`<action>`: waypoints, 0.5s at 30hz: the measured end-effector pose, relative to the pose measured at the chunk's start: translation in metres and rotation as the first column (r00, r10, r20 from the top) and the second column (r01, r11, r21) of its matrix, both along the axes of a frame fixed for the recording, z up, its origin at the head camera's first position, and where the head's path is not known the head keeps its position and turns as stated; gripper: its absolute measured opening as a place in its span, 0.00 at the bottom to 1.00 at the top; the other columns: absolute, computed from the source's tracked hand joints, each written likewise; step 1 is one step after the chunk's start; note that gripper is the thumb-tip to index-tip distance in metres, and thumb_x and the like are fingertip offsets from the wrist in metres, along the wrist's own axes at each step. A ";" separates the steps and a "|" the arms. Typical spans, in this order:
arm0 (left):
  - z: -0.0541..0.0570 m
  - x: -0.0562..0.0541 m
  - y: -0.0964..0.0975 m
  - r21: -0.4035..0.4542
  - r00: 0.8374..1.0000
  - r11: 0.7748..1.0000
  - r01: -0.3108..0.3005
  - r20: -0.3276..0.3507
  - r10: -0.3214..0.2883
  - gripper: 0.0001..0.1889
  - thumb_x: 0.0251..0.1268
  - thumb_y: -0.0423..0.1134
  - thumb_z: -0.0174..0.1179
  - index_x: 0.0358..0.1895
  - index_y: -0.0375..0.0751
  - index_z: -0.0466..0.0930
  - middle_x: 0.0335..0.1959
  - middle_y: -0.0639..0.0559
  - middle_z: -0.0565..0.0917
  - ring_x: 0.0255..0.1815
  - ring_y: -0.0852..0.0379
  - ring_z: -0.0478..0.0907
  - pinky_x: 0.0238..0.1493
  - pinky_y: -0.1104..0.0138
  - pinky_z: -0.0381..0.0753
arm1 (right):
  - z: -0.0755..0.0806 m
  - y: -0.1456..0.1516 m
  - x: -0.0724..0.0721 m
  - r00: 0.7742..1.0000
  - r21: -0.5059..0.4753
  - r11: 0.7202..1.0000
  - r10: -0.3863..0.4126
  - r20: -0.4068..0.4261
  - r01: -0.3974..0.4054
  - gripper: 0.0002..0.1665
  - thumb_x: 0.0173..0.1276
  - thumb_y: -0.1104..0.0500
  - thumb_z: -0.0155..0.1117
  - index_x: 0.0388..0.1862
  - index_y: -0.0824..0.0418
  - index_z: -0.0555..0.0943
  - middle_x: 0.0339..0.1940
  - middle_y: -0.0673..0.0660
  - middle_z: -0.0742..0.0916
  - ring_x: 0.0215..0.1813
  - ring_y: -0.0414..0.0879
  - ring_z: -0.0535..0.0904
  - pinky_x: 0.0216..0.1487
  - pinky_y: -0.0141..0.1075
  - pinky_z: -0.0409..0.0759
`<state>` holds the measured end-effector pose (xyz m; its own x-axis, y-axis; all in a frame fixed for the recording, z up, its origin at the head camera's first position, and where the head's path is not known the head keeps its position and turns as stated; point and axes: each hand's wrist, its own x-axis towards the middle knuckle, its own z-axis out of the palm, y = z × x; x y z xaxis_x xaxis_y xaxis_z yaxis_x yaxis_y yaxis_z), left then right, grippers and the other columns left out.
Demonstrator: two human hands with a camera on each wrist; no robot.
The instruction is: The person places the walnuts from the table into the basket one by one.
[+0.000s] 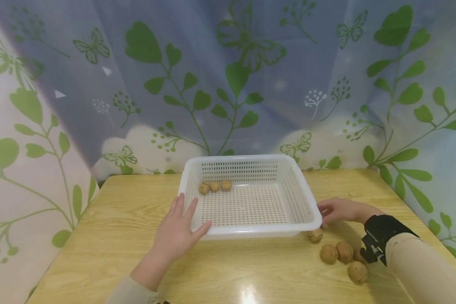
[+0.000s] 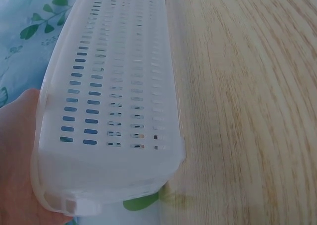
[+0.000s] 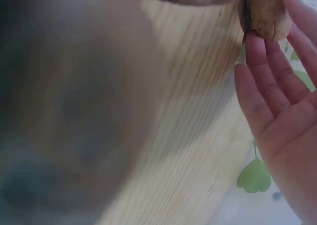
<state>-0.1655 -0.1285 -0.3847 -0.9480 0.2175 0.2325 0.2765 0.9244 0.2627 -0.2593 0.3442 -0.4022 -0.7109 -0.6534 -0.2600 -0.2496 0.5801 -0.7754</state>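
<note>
A white plastic basket [image 1: 247, 230] with slotted walls stands on the wooden table. My left hand [image 1: 176, 234] rests on its front left corner, fingers spread and fairly straight over the rim; the left wrist view shows the hand beside the basket wall [image 2: 109, 111]. Three walnuts [image 1: 226, 185] lie inside, near the back left. Just outside the front right corner, my right hand [image 1: 343, 210] reaches down with bent fingers. In the right wrist view its fingertips and thumb pinch a walnut [image 3: 267, 14], which the head view mostly hides.
Several loose walnuts [image 1: 328, 254] lie on the table [image 1: 232, 270] in front of the right hand, one partly behind the wrist strap. Another walnut [image 1: 315, 235] sits right by the basket's front right corner. A leaf-patterned curtain [image 1: 247, 105] hangs behind the table and along its sides.
</note>
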 end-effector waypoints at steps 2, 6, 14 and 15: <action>-0.001 0.000 0.001 0.003 1.000 1.000 0.004 -0.003 -0.004 0.44 0.61 0.71 0.42 0.70 0.40 0.60 0.71 0.31 0.52 0.71 0.35 0.49 0.62 0.44 0.61 | -0.002 0.001 0.000 1.000 0.017 1.000 -0.010 -0.012 0.010 0.22 0.61 0.59 0.66 0.51 0.70 0.77 0.48 0.62 0.82 0.53 0.60 0.76 0.48 0.35 0.76; -0.002 0.001 0.002 0.003 1.000 1.000 0.011 -0.007 -0.011 0.44 0.61 0.71 0.41 0.70 0.40 0.60 0.70 0.30 0.52 0.70 0.35 0.49 0.62 0.44 0.62 | 0.000 0.007 0.004 0.997 0.052 0.997 -0.054 -0.047 0.057 0.20 0.61 0.57 0.67 0.49 0.67 0.79 0.47 0.60 0.83 0.52 0.58 0.76 0.47 0.37 0.77; -0.004 -0.002 -0.001 0.003 1.000 1.000 0.006 -0.020 -0.006 0.44 0.61 0.72 0.40 0.70 0.40 0.60 0.70 0.30 0.52 0.70 0.35 0.49 0.61 0.43 0.62 | 0.021 0.022 0.018 0.970 0.027 0.980 -0.193 -0.145 0.199 0.25 0.63 0.56 0.64 0.55 0.69 0.75 0.52 0.63 0.81 0.54 0.57 0.75 0.47 0.36 0.76; -0.004 -0.003 -0.001 0.003 1.000 1.000 0.005 -0.020 -0.004 0.45 0.61 0.72 0.40 0.70 0.40 0.60 0.70 0.30 0.52 0.70 0.35 0.49 0.61 0.43 0.62 | 0.025 0.023 0.021 0.967 0.009 0.978 -0.206 -0.151 0.209 0.25 0.64 0.56 0.63 0.56 0.70 0.74 0.52 0.63 0.81 0.54 0.57 0.75 0.47 0.35 0.76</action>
